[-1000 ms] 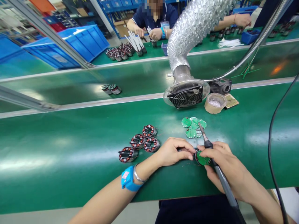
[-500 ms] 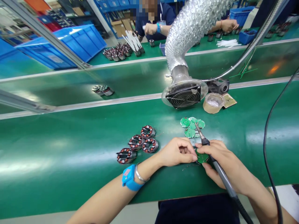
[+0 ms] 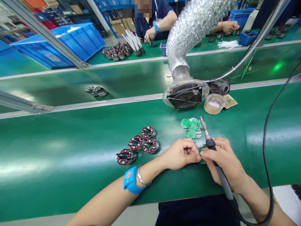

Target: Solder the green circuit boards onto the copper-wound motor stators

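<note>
A round green circuit board (image 3: 202, 162) sits low between my hands, mostly hidden by my fingers. My left hand (image 3: 182, 154) is closed, its thumb and fingertips pinched at the board's left edge. In my right hand (image 3: 224, 161) is a soldering iron (image 3: 221, 177), its metal tip pointing up and away from me. The right thumb and fingertips also reach the board's edge. Just beyond, several loose round green circuit boards (image 3: 191, 133) lie overlapping on the bench. To the left stand several wound motor stators (image 3: 150, 146) with copper-coloured coils.
A fume extractor fan (image 3: 185, 98) hangs from a silver duct (image 3: 180, 40) above the bench. Behind it are a round tub (image 3: 213, 108) of shiny material and a small square tin (image 3: 230, 102). A black cable (image 3: 265, 138) loops at right. Co-workers' hands (image 3: 150, 34) work across a conveyor (image 3: 131, 80).
The soldering iron's tip has swung up and right, off the loose boards. My right fingers have closed in over the board. Two stators on the conveyor have shifted left.
</note>
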Available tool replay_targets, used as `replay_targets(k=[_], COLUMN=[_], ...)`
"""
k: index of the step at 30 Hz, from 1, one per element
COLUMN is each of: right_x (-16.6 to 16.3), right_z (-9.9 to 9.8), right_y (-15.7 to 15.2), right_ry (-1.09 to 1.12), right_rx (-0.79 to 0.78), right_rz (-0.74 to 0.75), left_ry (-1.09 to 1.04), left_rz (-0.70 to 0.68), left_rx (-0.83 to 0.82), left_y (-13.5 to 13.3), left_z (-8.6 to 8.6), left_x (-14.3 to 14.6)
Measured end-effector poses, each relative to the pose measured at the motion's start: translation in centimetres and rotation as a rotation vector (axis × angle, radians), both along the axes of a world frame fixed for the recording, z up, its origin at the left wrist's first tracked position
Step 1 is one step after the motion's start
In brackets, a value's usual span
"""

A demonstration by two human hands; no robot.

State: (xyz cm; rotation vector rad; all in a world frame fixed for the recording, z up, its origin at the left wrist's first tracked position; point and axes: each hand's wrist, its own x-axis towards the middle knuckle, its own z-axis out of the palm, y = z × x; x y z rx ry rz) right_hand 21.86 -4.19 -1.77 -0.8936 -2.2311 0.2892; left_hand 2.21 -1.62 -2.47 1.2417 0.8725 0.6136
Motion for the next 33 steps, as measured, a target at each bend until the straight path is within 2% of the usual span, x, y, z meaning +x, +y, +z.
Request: replay_targets(k=[4, 8, 12, 17, 20, 25, 30, 33], right_x=[-0.3, -0.4, 1.0, 3.0, 3.4, 2.4, 0.9, 0.9], right_z=[0.9, 2.2, 3.0, 4.6, 5.3, 4.9, 4.2, 4.2], right_y=[-0.7, -1.5, -2.4, -4.5, -5.9, -7.3, -7.6, -7.6], right_ry=[-0.128, -0.179, -0.124, -0.132, -0.154, -0.062, 0.004, -0.009], right_rx=[-0.023, -0.037, -0.034, -0.028, 0.002, -0.055, -0.071, -0.053], right_rz=[-0.003, -0.002, -0.036, -0.175, -0.175, -0.175, -0.258, -0.227], left_ry=[0.015, 0.112, 0.239, 0.325, 0.349, 0.368, 0.389, 0.409], left_rz=[0.047, 0.101, 0.072, 0.052, 0.030, 0.017, -0.003, -0.002], left_rx=[-0.016, 0.122, 0.279, 0.349, 0.371, 0.370, 0.406, 0.416], left_y=[-0.3, -0.6, -0.8, -0.8, -0.7, -0.6, -0.5, -0.4], left_z=[-0.3, 0.1, 1.1, 1.7, 1.8, 2.0, 2.2, 2.3], left_x=[0.4, 0.6, 0.5, 0.7, 0.7, 0.7, 0.7, 0.8])
